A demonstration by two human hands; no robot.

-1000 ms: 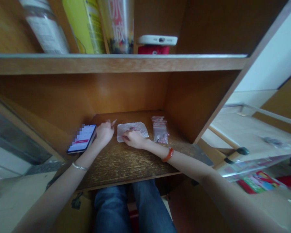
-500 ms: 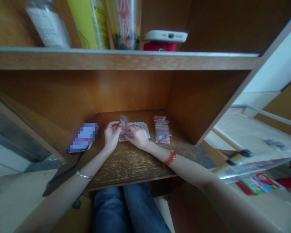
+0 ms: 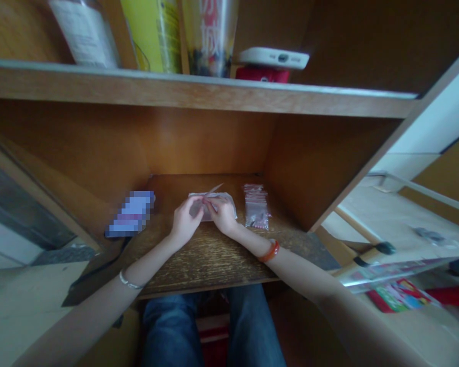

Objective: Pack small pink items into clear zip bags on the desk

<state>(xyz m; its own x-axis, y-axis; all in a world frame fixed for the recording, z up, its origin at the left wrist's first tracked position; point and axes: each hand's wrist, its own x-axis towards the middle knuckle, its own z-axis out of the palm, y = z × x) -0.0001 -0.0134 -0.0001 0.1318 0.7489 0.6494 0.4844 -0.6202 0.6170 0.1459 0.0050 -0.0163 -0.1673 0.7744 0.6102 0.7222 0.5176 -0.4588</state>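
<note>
My left hand (image 3: 185,223) and my right hand (image 3: 224,215) meet at the back of a wooden desk (image 3: 199,260), fingers pinched together on a small clear plastic bag (image 3: 210,193) held just above a white sheet of paper (image 3: 229,201). A silver bangle sits on my left wrist and an orange bracelet on my right wrist. What the bag holds is too small to make out.
A stack of small clear bags with red bits (image 3: 255,206) lies right of my hands. A phone (image 3: 132,214) lies at the left. The shelf above (image 3: 199,94) carries bottles, a printed cup (image 3: 210,35) and a white phone on a red box (image 3: 273,63). A second table (image 3: 398,214) stands at the right.
My left hand left the spot beside the phone and came over to my right hand. Both hands picked up a small clear bag from the paper and hold it together.
</note>
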